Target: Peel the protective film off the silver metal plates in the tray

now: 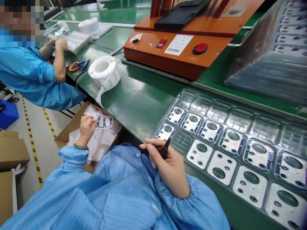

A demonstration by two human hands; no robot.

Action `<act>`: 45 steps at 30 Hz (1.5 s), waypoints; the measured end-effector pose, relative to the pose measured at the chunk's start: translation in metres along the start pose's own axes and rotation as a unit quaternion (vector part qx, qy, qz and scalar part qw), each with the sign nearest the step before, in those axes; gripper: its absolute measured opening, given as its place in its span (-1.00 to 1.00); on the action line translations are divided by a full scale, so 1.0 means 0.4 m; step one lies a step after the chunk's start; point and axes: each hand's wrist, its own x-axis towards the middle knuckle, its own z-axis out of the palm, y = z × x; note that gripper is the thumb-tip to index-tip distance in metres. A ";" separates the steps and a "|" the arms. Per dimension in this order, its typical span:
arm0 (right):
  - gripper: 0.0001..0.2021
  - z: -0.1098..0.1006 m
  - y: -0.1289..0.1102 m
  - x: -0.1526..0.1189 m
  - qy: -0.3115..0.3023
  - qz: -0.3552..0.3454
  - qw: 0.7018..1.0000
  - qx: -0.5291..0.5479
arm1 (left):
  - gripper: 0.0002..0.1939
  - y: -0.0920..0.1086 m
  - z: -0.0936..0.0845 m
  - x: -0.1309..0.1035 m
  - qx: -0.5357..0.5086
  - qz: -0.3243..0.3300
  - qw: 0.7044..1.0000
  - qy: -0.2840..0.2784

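Observation:
My left hand (87,128) is over the cardboard box at the left, its fingers pinched at the edge of a white sheet with black-outlined shapes (104,121). My right hand (168,164) holds dark tweezers (165,148) near the front edge of the green table. Just right of it lies a clear plastic tray (182,140) with silver metal plates, each with a large round hole and smaller ones. Plates such as this one (199,154) fill the nearer rows, except one bare pocket; the far row of pockets holds no plates. Several plates have blue edges.
An orange machine (168,57) with a red button stands behind the tray. Stacked trays (268,64) rise at the back right. A white label roll (104,72) and blue-handled pliers (83,64) lie left. A person in blue (35,73) works at the upper left. Below is a cardboard box (63,131).

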 end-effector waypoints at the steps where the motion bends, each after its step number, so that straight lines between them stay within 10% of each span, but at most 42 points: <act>1: -0.77 0.000 0.000 0.001 0.001 -0.001 1.000 -0.003 | -0.81 0.006 -0.006 0.006 -0.010 0.007 1.000 0.002; 8: -0.75 -0.001 0.008 0.002 0.002 -0.009 1.000 -0.024 | -0.75 0.060 -0.027 0.030 -0.130 0.006 0.991 -0.011; 12: -0.75 -0.001 0.008 0.004 -0.004 -0.005 1.000 -0.021 | -0.77 0.106 -0.046 0.042 -0.220 -0.041 0.972 0.071; 16: -0.73 0.001 0.004 0.005 -0.005 -0.002 1.000 -0.015 | -0.73 0.156 -0.081 0.072 -0.388 -0.091 0.907 0.135; 19: -0.72 0.001 0.002 0.003 -0.002 0.003 1.000 -0.019 | -0.69 0.173 -0.101 0.095 -0.535 -0.140 0.831 0.065; 26: -0.73 0.003 0.009 0.000 -0.015 0.008 0.999 -0.028 | -0.62 0.210 -0.122 0.103 -0.600 -0.185 0.777 -0.054; 37: -0.82 -0.040 -0.039 -0.030 0.129 -0.195 0.952 -0.196 | -0.78 0.551 -0.012 0.066 -0.671 -0.149 0.685 -0.239; 45: -0.84 -0.105 -0.078 -0.074 0.226 -0.178 0.936 -0.203 | -0.73 0.662 0.066 0.040 -0.628 -0.083 0.683 -0.364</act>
